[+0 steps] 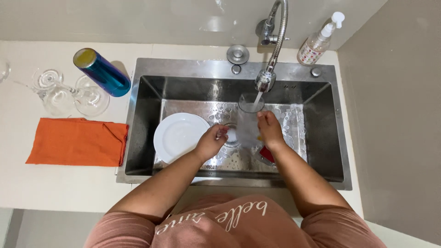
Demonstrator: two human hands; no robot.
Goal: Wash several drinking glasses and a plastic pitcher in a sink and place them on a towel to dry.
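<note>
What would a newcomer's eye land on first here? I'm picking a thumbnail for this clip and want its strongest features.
First, the stream from the faucet running into a clear glass that the right hand holds in the middle of the steel sink, with the left hand close beside it. Next, the white plate lying in the sink's left half. Then the orange cloth and shiny blue tumbler on the counter at left.

Orange cloth on pale counter

Bright, even overhead light fills the room, glaring off the wet steel sink, throwing soft shadows beside the blue bottle, edges slightly bowed.
</note>
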